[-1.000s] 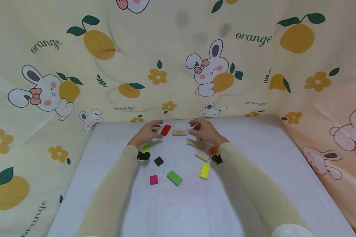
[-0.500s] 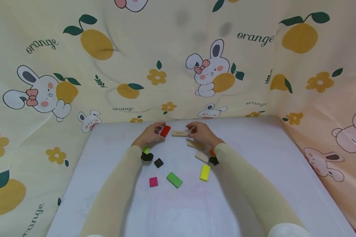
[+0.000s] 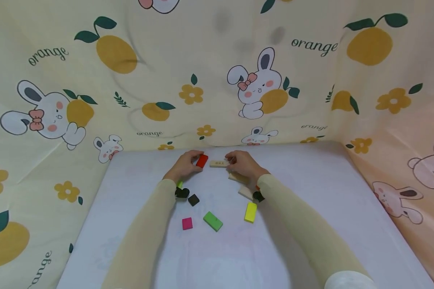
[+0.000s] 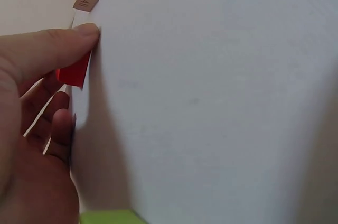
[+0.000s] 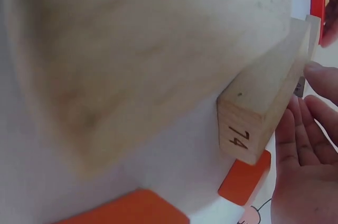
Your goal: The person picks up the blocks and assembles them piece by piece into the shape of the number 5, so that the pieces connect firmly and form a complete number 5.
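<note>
At the far side of the table my left hand pinches a red block between thumb and fingers. The left wrist view shows the thumb along the near face of that red block. To its right lies a plain wooden block with printed marks, separated from the red one by a small gap. My right hand grips this wooden block at its right end, its thumb on the near side. Just in front of the right hand lies another wooden block, partly covered; its end reads 74 in the right wrist view.
A third wooden block and a yellow block lie nearer on the right. Orange blocks sit by the right wrist. A black block, pink block, green block and lime block lie around the left and middle.
My left hand has moved right to the red block and closed its fingers on it. My right hand has come down and left onto the end of the printed wooden block.
</note>
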A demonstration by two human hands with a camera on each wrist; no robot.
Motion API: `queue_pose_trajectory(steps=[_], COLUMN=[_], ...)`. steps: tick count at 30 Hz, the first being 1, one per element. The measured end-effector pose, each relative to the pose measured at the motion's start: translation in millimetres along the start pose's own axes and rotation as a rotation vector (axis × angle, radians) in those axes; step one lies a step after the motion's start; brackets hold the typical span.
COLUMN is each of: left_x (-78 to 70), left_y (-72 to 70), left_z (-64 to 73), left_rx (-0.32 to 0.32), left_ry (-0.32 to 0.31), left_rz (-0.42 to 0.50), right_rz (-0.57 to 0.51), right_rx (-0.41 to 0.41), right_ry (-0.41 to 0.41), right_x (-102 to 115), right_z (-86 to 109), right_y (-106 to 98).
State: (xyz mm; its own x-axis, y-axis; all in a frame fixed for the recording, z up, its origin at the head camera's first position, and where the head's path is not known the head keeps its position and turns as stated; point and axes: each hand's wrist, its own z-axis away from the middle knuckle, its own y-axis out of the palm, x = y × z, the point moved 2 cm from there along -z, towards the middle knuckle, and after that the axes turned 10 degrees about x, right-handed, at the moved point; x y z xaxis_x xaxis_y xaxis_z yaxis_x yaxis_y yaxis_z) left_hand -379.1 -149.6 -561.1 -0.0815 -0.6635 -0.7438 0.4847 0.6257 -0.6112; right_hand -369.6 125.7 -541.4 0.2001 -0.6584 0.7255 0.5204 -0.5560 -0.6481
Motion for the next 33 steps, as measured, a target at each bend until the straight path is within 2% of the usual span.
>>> queue_pose_trajectory(steps=[4,11,15,21,25,30,33], left_x=[-5.8,-14.4,-15.1,-13.2,-15.3,-18.5,-15.5], left_y=[-0.5,3.1,8.2,17.1,16.0,14.1,15.7], left_z=[0.3,2.6,5.7,9.8,10.9,9.8,12.6], left_rx=[-0.015,-0.033,-0.046,-0.017,-0.041,-0.044,-0.049], left_ry=[0.017,0.008,0.004,-0.012,-0.015,0.018,-0.002], left_rz=[-0.027,-0.039,-0.043,-0.083,-0.096,-0.099,-0.102], right_rz=[0.026,0.065,0.076,0.092,0.097,0.087,0.062], right_rx=[-0.002,-0.025,-0.021,-0.016,-0.002,-0.018,0.014], right_ry=[-0.01,0.006,-0.004,-0.002,-0.012,0.025,0.039], right_x=[3,6,5,2,7,17,19], right_z=[0.3,2.5,4.7,4.9,0.3,-1.5,-4.7], right_y=[-3,-6,-5,-2,-4,-8,-3])
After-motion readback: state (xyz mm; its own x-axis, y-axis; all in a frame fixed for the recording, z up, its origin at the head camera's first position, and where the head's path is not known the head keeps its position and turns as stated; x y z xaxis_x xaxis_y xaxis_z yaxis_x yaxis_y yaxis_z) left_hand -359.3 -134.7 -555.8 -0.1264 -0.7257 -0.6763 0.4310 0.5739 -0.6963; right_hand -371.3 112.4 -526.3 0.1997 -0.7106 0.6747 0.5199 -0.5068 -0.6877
